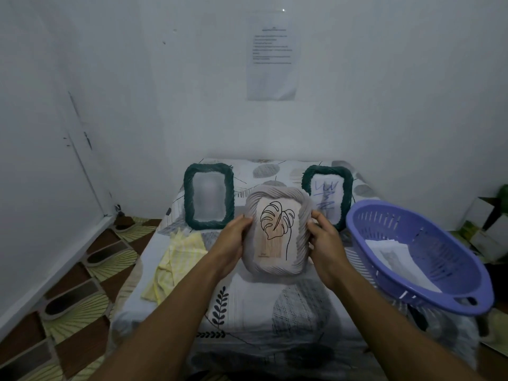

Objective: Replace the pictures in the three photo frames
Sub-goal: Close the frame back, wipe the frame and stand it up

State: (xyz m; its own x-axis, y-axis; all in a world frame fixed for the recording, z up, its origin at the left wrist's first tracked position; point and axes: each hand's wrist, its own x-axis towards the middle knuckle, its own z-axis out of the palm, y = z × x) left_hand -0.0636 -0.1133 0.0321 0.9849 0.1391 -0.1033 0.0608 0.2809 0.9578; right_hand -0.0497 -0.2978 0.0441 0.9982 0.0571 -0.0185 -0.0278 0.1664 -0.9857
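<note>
You face scuffed white walls (384,92) with a printed sheet (272,78) stuck on the far one. A brown and yellow fan-patterned floor (82,312) lies left of the leaf-print worktop (261,312). Boxes (483,237) sit far right. The light is dim.

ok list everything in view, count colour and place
grey frame: one, pale grey, held at the table's middle
leaf picture: one, black line on beige, in the grey frame
green frames: two, dark green, standing at the table's back
basket: one, purple, table's right side
papers: count unclear, white, in the basket
cloth: one, yellow, table's left side
table cover: one, white with grey print, over the table
sheet: one, white, on the back wall
slippers: at least three, dark, floor at left
left hand: grips the grey frame's left edge
right hand: grips the grey frame's right edge
</note>
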